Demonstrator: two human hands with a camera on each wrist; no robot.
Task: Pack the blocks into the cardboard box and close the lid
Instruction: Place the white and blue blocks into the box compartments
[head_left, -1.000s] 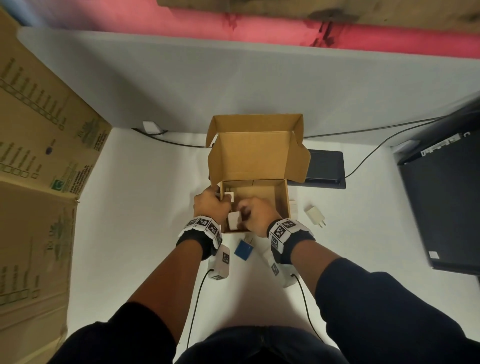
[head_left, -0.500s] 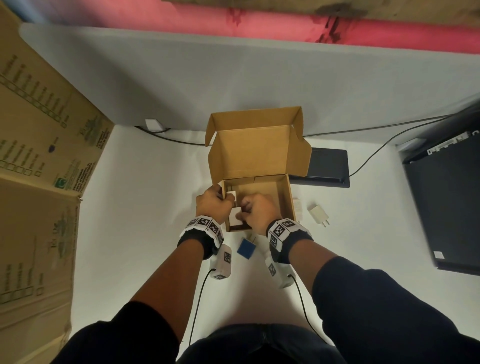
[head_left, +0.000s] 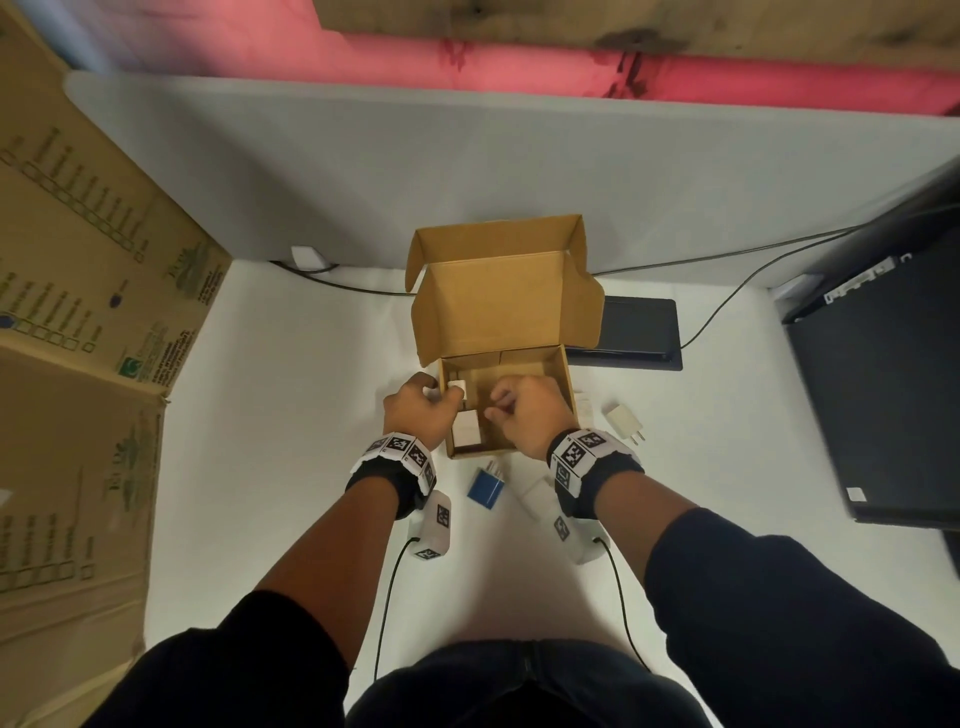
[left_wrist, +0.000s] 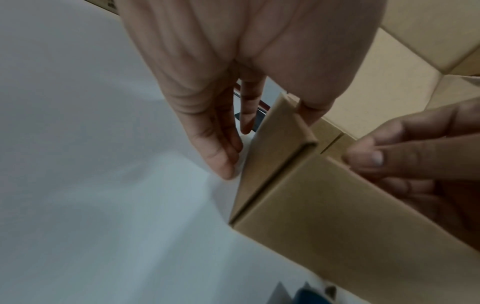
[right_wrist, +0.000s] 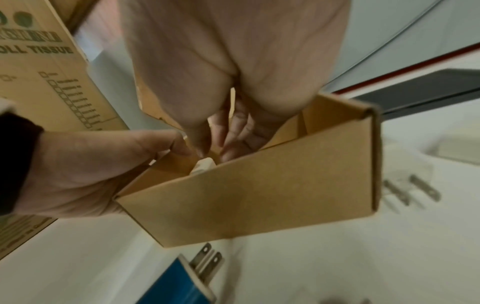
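Observation:
The small cardboard box (head_left: 569, 387) stands open on the white table, its lid (head_left: 504, 301) upright behind it. My left hand (head_left: 421, 410) grips the box's left wall (left_wrist: 275, 148), with fingers (left_wrist: 221, 156) outside and the thumb inside. My right hand (head_left: 524, 415) hovers over the box's middle, its fingers (right_wrist: 233, 142) loosely curled and holding nothing. Two white blocks (head_left: 466, 428) (head_left: 457, 387) lie inside along the left wall; the near one's tip (right_wrist: 203, 165) shows just under my right fingers. A blue block (head_left: 485, 488) (right_wrist: 179, 281) lies in front of the box.
White blocks lie outside the box: one (head_left: 623, 421) to its right, one (head_left: 584, 408) against the right wall, one (head_left: 535, 496) by my right wrist. A big carton (head_left: 78, 338) fills the left side. A dark flat device (head_left: 639, 332) and black equipment (head_left: 883, 389) lie to the right.
My right hand has let go of the white block, which now lies in the box's near left corner, and has drawn back toward the box's middle. The left hand still holds the wall.

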